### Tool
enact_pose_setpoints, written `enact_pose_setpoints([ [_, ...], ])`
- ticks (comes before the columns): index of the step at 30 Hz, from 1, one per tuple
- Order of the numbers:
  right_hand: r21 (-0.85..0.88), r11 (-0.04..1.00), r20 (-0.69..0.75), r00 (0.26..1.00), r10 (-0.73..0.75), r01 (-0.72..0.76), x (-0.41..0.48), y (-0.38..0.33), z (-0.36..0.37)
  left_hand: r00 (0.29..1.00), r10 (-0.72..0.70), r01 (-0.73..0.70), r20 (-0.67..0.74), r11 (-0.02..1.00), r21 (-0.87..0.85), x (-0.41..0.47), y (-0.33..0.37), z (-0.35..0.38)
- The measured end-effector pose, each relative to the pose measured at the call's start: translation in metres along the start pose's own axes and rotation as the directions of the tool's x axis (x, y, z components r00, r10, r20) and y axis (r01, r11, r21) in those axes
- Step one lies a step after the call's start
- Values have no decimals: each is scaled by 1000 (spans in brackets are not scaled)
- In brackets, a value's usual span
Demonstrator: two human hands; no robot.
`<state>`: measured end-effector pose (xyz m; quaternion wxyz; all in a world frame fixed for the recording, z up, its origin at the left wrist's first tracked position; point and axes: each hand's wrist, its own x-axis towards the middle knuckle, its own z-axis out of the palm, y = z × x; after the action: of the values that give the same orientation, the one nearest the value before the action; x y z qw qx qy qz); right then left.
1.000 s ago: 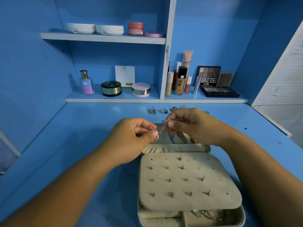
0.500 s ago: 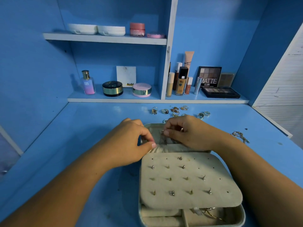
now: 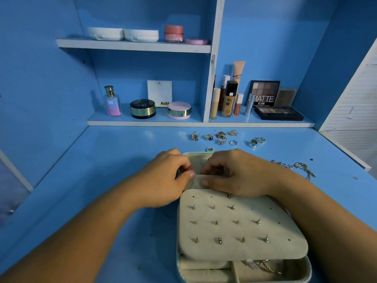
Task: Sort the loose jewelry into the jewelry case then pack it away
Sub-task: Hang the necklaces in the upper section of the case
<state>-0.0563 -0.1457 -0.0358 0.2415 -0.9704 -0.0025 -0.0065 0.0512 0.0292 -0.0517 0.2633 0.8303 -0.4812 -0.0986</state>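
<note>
A beige jewelry case [image 3: 308, 269] lies open on the blue desk, and its earring panel [image 3: 242, 225] carries several studs. At the case's far half, both hands meet over the lid pocket [image 3: 196, 160]. My left hand [image 3: 161, 180] pinches the pocket's fabric edge. My right hand [image 3: 240, 174] has its fingers curled around a small bit of chain [image 3: 216, 170], with the thumb on the fabric. Most of that chain is hidden. Several loose rings [image 3: 221, 137] lie beyond the case, and more chains [image 3: 302, 167] lie on the desk to the right.
Shelves behind the desk hold a perfume bottle [image 3: 111, 102], compacts [image 3: 142, 108], foundation bottles [image 3: 229, 99] and eyeshadow palettes [image 3: 278, 113]. A white louvred door [image 3: 359, 111] stands at the right. A small round bead [image 3: 210, 149] sits just behind the case.
Both hands held a chain stretched above the case. They have come down onto the lid pocket, and the chain is now mostly out of sight under the fingers.
</note>
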Motion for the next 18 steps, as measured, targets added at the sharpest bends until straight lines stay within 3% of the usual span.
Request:
enact_pose_setpoints([
  [14,64,998,6,1000,3,-4,-2,3,-3,999,33,-33,-27,999,1,2,-3,4],
  [18,113,993,-135,990,51,-36,-3,18,-14,995,62,-61,-82,998,7,1,-6,3],
])
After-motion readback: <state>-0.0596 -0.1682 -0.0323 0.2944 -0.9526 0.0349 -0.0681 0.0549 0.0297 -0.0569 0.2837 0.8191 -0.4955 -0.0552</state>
